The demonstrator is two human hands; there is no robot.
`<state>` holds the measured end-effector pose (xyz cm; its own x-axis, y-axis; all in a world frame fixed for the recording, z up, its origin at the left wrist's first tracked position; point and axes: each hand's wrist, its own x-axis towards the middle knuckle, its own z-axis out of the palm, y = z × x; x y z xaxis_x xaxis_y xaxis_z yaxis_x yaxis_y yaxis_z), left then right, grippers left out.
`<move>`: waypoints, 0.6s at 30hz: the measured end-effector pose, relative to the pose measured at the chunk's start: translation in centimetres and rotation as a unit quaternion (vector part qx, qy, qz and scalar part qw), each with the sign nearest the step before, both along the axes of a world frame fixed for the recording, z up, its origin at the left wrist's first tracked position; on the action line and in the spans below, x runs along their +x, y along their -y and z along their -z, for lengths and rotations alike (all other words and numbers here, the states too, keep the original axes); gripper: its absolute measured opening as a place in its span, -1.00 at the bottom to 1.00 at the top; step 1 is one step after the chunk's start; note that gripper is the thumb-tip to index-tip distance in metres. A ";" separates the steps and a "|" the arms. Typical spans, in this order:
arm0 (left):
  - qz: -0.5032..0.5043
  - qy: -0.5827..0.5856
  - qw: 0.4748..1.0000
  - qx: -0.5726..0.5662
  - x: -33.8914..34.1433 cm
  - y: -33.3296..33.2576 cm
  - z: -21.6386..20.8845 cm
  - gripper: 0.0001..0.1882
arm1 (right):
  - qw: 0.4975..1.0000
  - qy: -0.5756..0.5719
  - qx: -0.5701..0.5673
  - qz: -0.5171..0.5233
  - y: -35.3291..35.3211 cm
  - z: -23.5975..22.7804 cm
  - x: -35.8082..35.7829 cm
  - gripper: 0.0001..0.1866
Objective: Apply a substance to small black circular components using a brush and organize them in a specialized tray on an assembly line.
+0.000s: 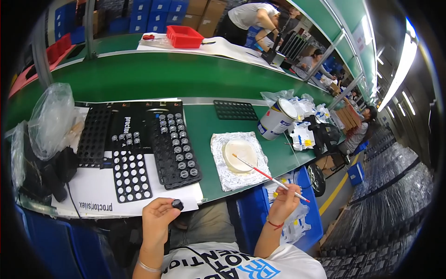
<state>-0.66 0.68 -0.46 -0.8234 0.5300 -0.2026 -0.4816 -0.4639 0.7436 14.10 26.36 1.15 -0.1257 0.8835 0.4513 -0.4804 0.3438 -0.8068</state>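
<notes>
Between the thumb and fingers of my left hand (158,216) is a small round black knob (177,204), held in front of the table's near edge. My right hand (284,204) grips a thin paintbrush (261,171) with a red and white handle. Its tip is over a shallow round dish (227,166) of pale material, resting on a white-smeared sheet (222,182). To the left, a black tray (168,180) carries rows of small round clear-topped parts. Beside it lies another black tray (133,199) with white circles showing, and several small black parts (129,136) sit behind that one.
A tin can (275,122) stands behind the dish, near an empty black tray (234,110). White parts in plastic (304,135) lie at the right. A blue crate (317,218) is beside me; clear bags (52,121) stand left. Other people work beyond the green partition (162,74).
</notes>
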 end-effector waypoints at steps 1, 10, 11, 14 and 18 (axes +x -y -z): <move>0.004 0.008 1.000 0.006 0.0 -0.1 0.2 -0.74 | 0.999 -0.031 -0.020 -0.034 0.3 -0.3 0.1 -0.81; 0.035 -0.015 0.998 0.048 -0.1 -0.2 0.3 -0.77 | 0.953 -0.052 -0.020 -0.298 4.3 -0.8 -0.2 -0.76; 0.034 -0.015 0.998 0.046 -0.1 -0.1 0.0 -0.77 | 0.953 -0.031 0.002 -0.300 4.6 -1.0 -0.4 -0.76; 0.038 -0.024 0.998 0.045 0.0 0.0 -0.6 -0.76 | 0.953 -0.052 -0.008 -0.297 4.7 -0.9 -0.7 -0.75; 0.034 -0.041 0.997 0.061 0.2 0.4 -0.8 -0.75 | 0.953 -0.047 0.008 -0.299 5.0 -1.0 -0.9 -0.75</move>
